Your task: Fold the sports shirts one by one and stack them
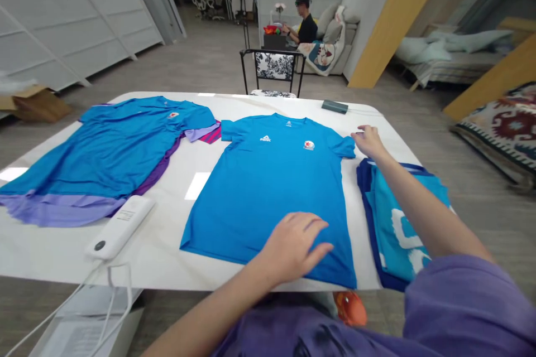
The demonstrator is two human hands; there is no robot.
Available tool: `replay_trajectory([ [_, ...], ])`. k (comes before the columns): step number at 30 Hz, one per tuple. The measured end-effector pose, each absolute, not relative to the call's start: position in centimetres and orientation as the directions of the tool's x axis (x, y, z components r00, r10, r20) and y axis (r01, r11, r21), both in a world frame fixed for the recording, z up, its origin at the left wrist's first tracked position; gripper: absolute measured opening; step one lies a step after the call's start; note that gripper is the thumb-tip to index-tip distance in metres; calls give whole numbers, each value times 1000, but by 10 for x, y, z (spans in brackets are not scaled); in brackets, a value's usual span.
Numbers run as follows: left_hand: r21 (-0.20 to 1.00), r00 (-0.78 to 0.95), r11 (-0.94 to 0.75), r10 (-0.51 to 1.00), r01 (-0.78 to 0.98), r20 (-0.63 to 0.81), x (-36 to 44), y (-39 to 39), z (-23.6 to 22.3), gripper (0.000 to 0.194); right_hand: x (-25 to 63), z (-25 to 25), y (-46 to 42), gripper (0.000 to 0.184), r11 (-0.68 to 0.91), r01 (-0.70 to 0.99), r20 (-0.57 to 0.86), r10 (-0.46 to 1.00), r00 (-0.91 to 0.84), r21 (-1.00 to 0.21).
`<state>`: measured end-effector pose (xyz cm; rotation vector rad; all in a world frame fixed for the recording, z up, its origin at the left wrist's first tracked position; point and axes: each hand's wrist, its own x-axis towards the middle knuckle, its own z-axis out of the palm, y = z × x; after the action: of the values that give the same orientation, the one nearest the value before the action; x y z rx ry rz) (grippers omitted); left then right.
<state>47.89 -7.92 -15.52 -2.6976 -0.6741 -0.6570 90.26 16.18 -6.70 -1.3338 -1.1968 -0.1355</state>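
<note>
Head view: middle blue T-shirt [276,184] beneath left grip [288,246], beside right grip [370,141].

A T-shirt [285,178] is laid on the table [167,256] between a shirt pile [121,145] on the left and folded garments [385,228] on the right. Behind the far edge a chair [274,66] is placed, though contact cannot be confirmed.

Blue short-sleeved T-shirt [268,184] is laid flat, front up, unfolded, on the counter [167,251]. Collar is pointed away, hem toward near edge; sleeves spread. Chest is marked with white logo and red-and-white badge.
</note>
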Motion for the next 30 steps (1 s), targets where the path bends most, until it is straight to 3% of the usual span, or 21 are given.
replay_trajectory([
  [3,-235,669,-703,439,671,599,404,-42,-134,46,845,-127,84,68,501,734,811,573,115,-458],
  [6,-266,568,-544,520,796,638,318,-11,-131,53,770,-205,5,82,582,769,799,579,-164,-264],
  [10,-265,449,-371,609,890,655,232,1,-153,67,710,-289,-54,102,546,821,729,630,-269,-169],
  [15,-282,450,-355,623,891,640,192,-18,-195,76,725,-324,-80,109,555,816,659,676,-330,-160],
  [19,-267,462,-389,601,882,652,190,-44,-232,88,742,-307,-98,118,564,799,612,713,-342,-209],
  [23,-208,435,-406,614,890,658,197,-57,-228,90,756,-247,-69,94,569,776,705,667,-241,-273],
  [26,-183,445,-451,588,873,676,217,-34,-170,73,781,-180,-1,85,568,743,760,638,-124,-355],
  [30,-90,409,-604,414,792,813,260,52,-52,63,819,-103,116,70,439,723,741,654,150,-533],
])
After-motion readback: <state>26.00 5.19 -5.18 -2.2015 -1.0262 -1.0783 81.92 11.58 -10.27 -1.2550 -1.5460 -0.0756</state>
